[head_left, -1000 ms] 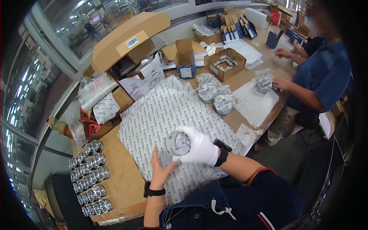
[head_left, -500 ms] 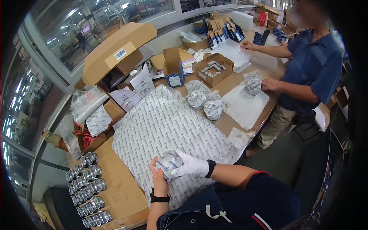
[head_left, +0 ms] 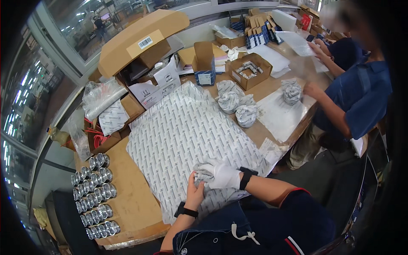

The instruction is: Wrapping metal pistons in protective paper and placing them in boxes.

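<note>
A paper-wrapped bundle (head_left: pixel 203 173) is held between my hands, just above a wide stack of printed white wrapping paper (head_left: pixel 182 136). My left hand (head_left: pixel 195 194) is bare and cups the bundle's near left side. My right hand (head_left: pixel 225 175), in a white glove, closes over its right side and top. The paper around it looks crumpled; what lies inside is hidden. Beyond the stack, several similar wrapped bundles (head_left: pixel 246 115) sit on the table. Several rows of shiny metal ring-shaped parts (head_left: pixel 94 192) stand on the brown board at the left.
A co-worker (head_left: pixel 357 93) at the right holds a clear plastic sheet (head_left: pixel 297 42); another wrapped bundle (head_left: pixel 291 92) stands nearby. An open carton (head_left: pixel 250 72) contains metal fittings. A blue box (head_left: pixel 205 76), a large carton (head_left: pixel 140 46) and a box with red ties (head_left: pixel 102 138) line the window side.
My hands and the bundle have shifted right within the view, and its smooth printed face is now crumpled. The co-worker has raised the plastic sheet and drawn the other hand off the nearby bundle.
</note>
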A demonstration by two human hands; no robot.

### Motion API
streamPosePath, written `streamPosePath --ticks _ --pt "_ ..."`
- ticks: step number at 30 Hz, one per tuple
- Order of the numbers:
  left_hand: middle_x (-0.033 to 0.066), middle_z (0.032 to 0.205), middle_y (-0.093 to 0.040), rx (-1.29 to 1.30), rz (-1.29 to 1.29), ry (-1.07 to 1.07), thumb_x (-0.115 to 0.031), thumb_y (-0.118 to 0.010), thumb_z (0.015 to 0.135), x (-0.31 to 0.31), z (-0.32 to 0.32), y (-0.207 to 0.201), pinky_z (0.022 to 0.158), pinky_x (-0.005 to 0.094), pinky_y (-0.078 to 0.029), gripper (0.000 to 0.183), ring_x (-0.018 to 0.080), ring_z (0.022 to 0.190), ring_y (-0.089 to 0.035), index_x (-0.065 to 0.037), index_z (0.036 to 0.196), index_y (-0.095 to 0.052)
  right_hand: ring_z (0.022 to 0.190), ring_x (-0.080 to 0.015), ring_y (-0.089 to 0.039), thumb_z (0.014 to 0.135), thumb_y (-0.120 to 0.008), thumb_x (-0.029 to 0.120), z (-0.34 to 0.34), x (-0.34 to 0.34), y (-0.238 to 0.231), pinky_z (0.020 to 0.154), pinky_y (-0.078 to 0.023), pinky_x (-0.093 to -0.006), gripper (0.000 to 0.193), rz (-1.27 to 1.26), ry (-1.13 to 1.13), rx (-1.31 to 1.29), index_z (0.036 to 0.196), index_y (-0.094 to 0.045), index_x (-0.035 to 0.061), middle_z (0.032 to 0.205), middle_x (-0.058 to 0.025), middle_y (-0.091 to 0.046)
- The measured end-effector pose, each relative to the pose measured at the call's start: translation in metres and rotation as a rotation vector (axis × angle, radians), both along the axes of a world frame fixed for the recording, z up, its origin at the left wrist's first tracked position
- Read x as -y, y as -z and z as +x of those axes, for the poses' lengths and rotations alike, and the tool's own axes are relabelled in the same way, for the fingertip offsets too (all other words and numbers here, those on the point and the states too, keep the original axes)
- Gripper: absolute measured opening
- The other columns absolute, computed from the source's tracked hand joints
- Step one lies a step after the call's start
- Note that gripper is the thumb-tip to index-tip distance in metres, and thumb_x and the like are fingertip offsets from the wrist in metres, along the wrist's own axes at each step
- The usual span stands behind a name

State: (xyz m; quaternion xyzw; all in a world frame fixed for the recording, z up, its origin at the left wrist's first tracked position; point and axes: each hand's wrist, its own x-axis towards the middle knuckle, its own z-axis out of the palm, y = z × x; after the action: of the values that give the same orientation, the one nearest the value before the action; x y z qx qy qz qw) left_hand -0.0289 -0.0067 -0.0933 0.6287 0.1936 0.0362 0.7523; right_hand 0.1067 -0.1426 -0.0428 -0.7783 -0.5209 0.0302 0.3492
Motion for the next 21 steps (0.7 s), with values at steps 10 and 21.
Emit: streamPosePath --ticks 10,21 --pt "0.0203 0.13 -0.048 0.1 0.776 0.037 -0.016 -0.063 0.083 0.006 -0.013 -0.038 0.105 0.0407 -0.03 0.054 0.0348 0.126 -0.04 0.001 0.129 -0.042 0.093 -0.0171 -0.062 0.073 -0.066 0.002 0.026 0.035 -0.002 0.081 -0.051 -0.0311 0.037 0.336 0.167 -0.958 0.109 -0.057 0.0021 0.101 -0.011 -0.064" --pt "0.016 0.144 -0.033 -0.153 1.314 0.347 -0.048 -0.071 0.071 -0.005 -0.102 -0.036 0.104 0.06 -0.02 0.075 0.0384 0.133 -0.029 -0.011 0.132 -0.046 0.09 -0.0172 -0.061 0.072 -0.064 -0.003 0.166 0.124 0.023 0.079 -0.051 -0.0288 0.047 0.378 0.535 -0.97 0.118 -0.053 -0.004 0.102 -0.0133 -0.064"
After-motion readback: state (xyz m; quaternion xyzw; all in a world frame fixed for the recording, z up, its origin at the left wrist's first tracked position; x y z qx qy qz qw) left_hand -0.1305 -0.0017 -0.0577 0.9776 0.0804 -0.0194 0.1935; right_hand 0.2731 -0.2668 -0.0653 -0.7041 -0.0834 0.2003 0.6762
